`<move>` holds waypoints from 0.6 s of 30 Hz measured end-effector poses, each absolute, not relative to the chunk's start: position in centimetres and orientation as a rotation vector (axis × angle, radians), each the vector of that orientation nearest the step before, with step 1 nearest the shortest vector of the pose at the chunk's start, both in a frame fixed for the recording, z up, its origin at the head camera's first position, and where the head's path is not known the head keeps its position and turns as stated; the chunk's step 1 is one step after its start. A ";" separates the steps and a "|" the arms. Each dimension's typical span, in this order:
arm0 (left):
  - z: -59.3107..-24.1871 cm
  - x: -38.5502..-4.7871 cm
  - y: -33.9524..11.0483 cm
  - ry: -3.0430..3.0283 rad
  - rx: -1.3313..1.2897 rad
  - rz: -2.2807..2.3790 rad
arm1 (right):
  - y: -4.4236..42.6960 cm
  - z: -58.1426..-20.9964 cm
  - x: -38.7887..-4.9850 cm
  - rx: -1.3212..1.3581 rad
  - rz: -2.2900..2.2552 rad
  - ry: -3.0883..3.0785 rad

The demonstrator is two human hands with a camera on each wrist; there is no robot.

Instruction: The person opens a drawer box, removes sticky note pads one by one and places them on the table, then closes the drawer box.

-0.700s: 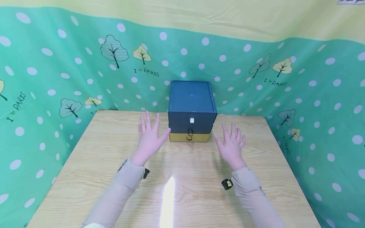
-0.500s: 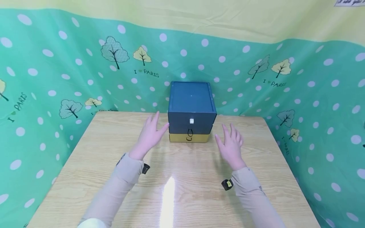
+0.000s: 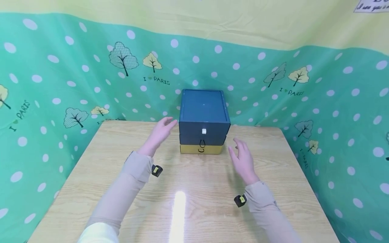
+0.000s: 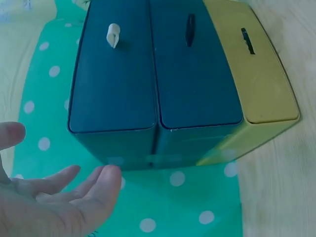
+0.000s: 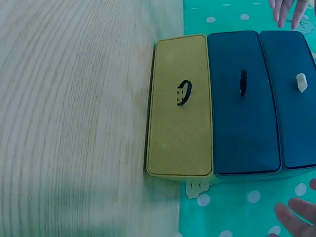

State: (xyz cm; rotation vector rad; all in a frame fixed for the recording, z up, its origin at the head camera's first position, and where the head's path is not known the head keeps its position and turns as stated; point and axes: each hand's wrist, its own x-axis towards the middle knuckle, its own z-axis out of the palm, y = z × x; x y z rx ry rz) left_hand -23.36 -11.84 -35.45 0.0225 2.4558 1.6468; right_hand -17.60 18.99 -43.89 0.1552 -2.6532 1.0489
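A small drawer cabinet (image 3: 204, 106) stands at the table's back edge: two blue drawers above one yellow drawer (image 3: 186, 149). On the top drawer is a white pull (image 3: 204, 131); the middle drawer (image 5: 244, 133) and the yellow one carry black loop pulls. All three drawers look closed. My left hand (image 3: 159, 133) hovers just left of the cabinet's upper part, fingers loosely bent and holding nothing; the left wrist view shows them apart from its side. To the right of the cabinet's front, my right hand (image 3: 243, 161) hangs in the air, fingers relaxed, with nothing in it.
The cabinet rests on a light wooden table (image 3: 197, 179). Behind and on both sides hangs a green dotted curtain (image 3: 243, 84) with printed trees. A bright reflection runs along the table's front middle. Each wrist wears a small black camera (image 3: 156, 170).
My left hand has moved slightly forward and up toward the cabinet's left side, its fingers less spread. The right hand's fingers have drawn closer together. The head view has tilted up slightly.
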 end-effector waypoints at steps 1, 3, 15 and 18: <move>-35.5 -23.7 -11.8 2.424 0.012 1.672 | 18.9 -44.0 -17.6 0.149 1.078 -2.656; -35.4 -24.2 -11.8 2.373 -0.003 1.702 | 18.8 -44.2 -17.7 0.133 1.160 -2.656; -34.6 -27.4 -10.4 2.362 -0.089 1.546 | 18.4 -44.9 -18.2 -0.075 1.879 -2.560; -34.6 -27.9 -10.1 2.375 -0.091 1.520 | 18.3 -45.2 -18.4 -0.137 2.052 -2.497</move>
